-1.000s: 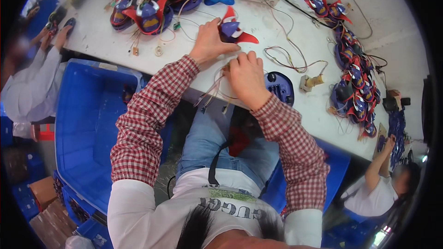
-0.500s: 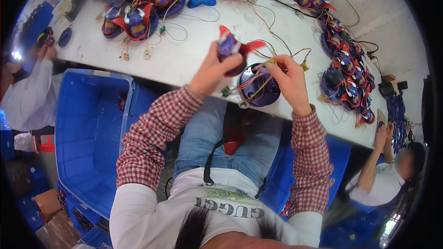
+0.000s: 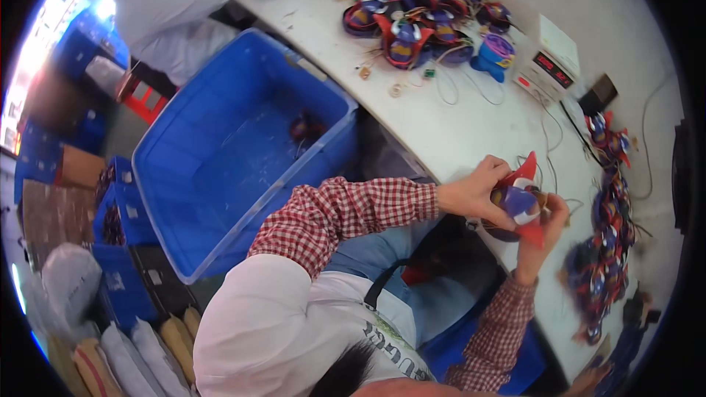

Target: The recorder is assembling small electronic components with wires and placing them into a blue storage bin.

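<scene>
A purple toy shell (image 3: 516,201) with red pointed wings and a white patch is between my two hands, over the table's front edge. My left hand (image 3: 478,195) is closed round its left side, thumb across the front. On its right side, my right hand (image 3: 544,234) is closed on the shell near a lower red wing. Part of a dark purple round piece shows under the shell; most of it is hidden by the hands. Loose wires run on the table behind the toy.
Similar wired toys (image 3: 426,11) are heaped at the back, and more (image 3: 607,242) lie along the right. A blue cup-like container (image 3: 493,57) stands beside a power supply (image 3: 548,66). A large blue bin (image 3: 220,169), with a dark piece inside, sits left of me. Another person (image 3: 173,18) works farther left.
The view has swung to the left. My right hand has left the wires over the round purple base and now grips the shell with my left hand, which held it before.
</scene>
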Demonstrator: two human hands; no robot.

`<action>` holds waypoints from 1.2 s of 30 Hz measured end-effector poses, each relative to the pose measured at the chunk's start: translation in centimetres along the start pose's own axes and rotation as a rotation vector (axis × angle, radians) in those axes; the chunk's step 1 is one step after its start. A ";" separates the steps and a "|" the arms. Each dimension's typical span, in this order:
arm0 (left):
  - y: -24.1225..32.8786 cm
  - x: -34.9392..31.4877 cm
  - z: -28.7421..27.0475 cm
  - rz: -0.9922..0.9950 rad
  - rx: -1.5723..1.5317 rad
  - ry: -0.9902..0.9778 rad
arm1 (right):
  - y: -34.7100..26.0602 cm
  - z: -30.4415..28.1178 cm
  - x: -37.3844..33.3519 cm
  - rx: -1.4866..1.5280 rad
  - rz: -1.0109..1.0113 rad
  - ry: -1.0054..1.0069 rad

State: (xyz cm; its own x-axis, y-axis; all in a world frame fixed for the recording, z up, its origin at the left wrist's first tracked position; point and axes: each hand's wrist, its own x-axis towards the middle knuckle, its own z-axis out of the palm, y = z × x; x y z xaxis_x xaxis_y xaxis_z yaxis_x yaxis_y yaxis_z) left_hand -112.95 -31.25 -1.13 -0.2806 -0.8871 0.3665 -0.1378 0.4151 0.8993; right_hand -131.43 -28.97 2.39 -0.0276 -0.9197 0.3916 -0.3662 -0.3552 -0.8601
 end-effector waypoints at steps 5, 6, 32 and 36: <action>7.5 -2.4 -9.3 -0.226 -0.711 0.067 | -9.4 5.9 2.3 0.194 -0.052 -0.272; 8.5 -3.5 -12.7 -0.218 -0.625 0.131 | -11.0 7.8 2.5 0.297 -0.041 -0.416; -37.3 -25.8 -42.8 -0.748 -0.239 1.068 | -1.4 20.1 2.5 -0.877 -0.414 -0.486; -43.8 -36.5 -47.8 -0.642 0.171 0.933 | -1.8 20.6 2.9 -0.761 -0.408 -0.579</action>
State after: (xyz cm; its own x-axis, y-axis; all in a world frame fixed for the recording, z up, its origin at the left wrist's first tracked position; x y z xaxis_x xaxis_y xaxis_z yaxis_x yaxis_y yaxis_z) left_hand -51.31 -26.71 -42.52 0.6927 -0.7195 -0.0503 -0.1480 -0.2101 0.9664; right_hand -111.68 -34.50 -1.67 0.6074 -0.7643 0.2165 -0.7433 -0.6430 -0.1845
